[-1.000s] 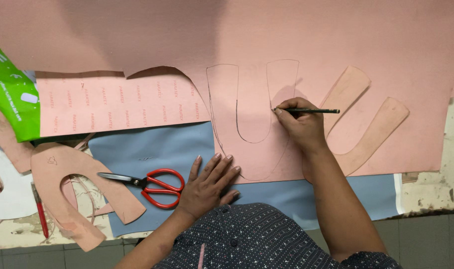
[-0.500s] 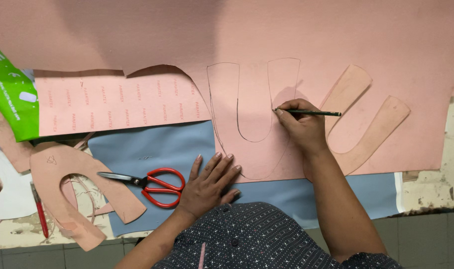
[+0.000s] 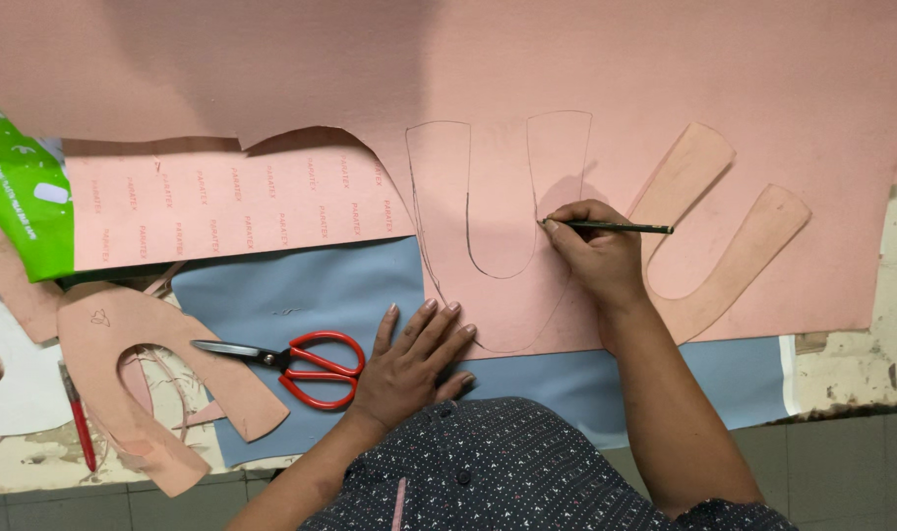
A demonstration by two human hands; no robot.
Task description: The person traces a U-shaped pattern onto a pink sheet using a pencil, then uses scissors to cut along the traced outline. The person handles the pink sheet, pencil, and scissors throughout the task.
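**Tracing on the pink sheet**

From the head camera I see my right hand (image 3: pixel 598 258) gripping a thin dark pencil (image 3: pixel 611 227), its tip touching the drawn U-shaped outline (image 3: pixel 501 236) on the large pink sheet (image 3: pixel 271 69). My left hand (image 3: pixel 409 362) lies open, fingers spread, pressing the sheet's lower edge, just beside red-handled scissors (image 3: pixel 306 366) on blue fabric (image 3: pixel 311 295). A pink U-shaped cardboard template (image 3: pixel 724 246) rests right of the pencil hand.
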